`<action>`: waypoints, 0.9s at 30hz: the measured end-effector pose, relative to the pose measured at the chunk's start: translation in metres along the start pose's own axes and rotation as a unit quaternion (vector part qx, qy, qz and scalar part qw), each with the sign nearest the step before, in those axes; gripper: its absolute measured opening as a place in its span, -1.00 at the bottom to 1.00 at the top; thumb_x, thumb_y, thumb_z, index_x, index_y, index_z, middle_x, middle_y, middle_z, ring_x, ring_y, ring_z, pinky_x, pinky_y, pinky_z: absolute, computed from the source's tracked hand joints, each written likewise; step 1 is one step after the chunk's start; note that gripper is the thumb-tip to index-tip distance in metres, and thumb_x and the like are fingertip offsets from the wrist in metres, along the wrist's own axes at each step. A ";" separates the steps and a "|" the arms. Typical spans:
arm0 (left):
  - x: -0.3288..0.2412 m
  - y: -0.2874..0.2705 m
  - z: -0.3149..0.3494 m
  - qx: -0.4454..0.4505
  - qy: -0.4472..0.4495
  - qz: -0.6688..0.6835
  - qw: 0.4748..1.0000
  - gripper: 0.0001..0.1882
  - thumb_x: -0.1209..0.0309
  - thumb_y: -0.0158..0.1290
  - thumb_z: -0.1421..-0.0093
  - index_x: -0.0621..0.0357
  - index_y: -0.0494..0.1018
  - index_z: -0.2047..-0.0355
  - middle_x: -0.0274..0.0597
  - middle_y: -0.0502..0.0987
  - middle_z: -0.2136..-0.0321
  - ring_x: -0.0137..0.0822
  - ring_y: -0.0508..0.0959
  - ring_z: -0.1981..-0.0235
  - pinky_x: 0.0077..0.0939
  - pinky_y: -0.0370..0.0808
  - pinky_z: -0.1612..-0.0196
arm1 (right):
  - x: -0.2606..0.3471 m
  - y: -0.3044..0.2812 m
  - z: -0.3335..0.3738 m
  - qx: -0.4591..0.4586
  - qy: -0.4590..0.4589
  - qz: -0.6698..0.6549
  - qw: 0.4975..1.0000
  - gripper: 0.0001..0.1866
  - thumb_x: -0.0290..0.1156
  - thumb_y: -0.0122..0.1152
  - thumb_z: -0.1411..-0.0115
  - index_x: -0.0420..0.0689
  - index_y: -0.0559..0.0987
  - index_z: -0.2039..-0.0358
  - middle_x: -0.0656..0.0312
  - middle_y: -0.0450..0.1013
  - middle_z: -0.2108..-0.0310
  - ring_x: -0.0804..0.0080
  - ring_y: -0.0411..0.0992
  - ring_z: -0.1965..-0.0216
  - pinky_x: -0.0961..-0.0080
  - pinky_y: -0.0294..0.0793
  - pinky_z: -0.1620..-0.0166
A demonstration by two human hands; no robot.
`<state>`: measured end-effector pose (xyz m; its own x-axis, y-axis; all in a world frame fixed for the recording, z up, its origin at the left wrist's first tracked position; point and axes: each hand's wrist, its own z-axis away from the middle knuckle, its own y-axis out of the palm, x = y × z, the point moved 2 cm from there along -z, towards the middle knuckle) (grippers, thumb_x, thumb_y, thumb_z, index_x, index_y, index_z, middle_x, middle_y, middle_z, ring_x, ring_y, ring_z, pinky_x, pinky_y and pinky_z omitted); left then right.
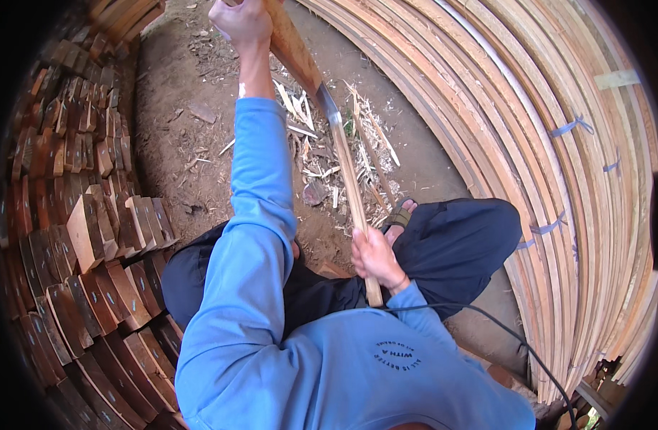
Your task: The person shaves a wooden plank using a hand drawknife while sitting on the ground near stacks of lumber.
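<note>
My left hand (241, 23), at the far end of an outstretched arm, is closed round the thick wooden handle of a bladed tool (294, 54); its top is cut off by the picture's edge. The tool's shiny metal part (329, 105) meets the far end of a narrow wooden strip (349, 168). Low in front of my belly, my right hand (379, 256) grips that strip near its near end. The strip slants up and away between my knees. Beneath it, pale wood shavings (318, 154) and splinters lie on the dirt floor.
Stacked wooden blocks (64, 301) form a wall close on my left. Long wooden strips (529, 143), bundled with blue ties (571, 127), run along my right. A black cable (511, 331) crosses at my right side. My sandalled foot (400, 215) rests beside the shavings.
</note>
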<state>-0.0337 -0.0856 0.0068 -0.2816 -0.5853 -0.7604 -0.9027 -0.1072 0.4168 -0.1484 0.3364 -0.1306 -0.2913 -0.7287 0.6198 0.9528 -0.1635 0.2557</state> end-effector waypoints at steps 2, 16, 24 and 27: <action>0.000 0.013 0.006 0.024 -0.010 -0.014 1.000 -0.72 0.36 0.30 -0.23 0.37 0.59 0.21 -0.17 0.60 0.53 -0.35 0.59 0.60 -0.45 0.54 0.51 | 0.024 -0.001 -0.040 -0.016 -0.043 0.038 0.998 -0.74 -0.19 -0.17 -0.57 -0.01 0.26 0.29 0.43 0.14 0.62 0.67 0.09 0.75 0.60 0.14 0.74; 0.003 0.023 0.005 0.000 -0.004 0.012 1.000 -0.72 0.34 0.33 -0.22 0.36 0.62 0.26 -0.25 0.60 0.52 -0.43 0.60 0.53 -0.48 0.52 0.46 | 0.008 -0.004 -0.007 -0.002 -0.010 -0.013 1.000 -0.73 -0.17 -0.11 -0.55 0.00 0.22 0.30 0.40 0.16 0.62 0.66 0.11 0.73 0.59 0.12 0.75; -0.006 0.024 0.008 0.004 0.010 -0.071 0.997 -0.71 0.32 0.34 -0.21 0.37 0.63 0.27 -0.22 0.63 0.49 -0.45 0.60 0.52 -0.47 0.54 0.45 | 0.010 0.000 -0.014 -0.001 -0.013 -0.021 1.000 -0.76 -0.19 -0.11 -0.55 0.01 0.22 0.28 0.42 0.14 0.62 0.67 0.10 0.73 0.62 0.11 0.74; -0.012 0.027 0.011 0.006 -0.019 -0.084 0.996 -0.71 0.32 0.34 -0.21 0.37 0.64 0.26 -0.22 0.63 0.50 -0.44 0.60 0.52 -0.47 0.53 0.44 | 0.012 0.001 -0.018 -0.007 -0.008 -0.019 1.000 -0.78 -0.20 -0.11 -0.55 0.02 0.24 0.26 0.43 0.13 0.62 0.67 0.09 0.74 0.62 0.08 0.73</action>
<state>-0.0586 -0.0731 0.0217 -0.1374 -0.5293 -0.8372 -0.9422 -0.1908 0.2753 -0.1492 0.3159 -0.1359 -0.3279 -0.7110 0.6221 0.9424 -0.1999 0.2682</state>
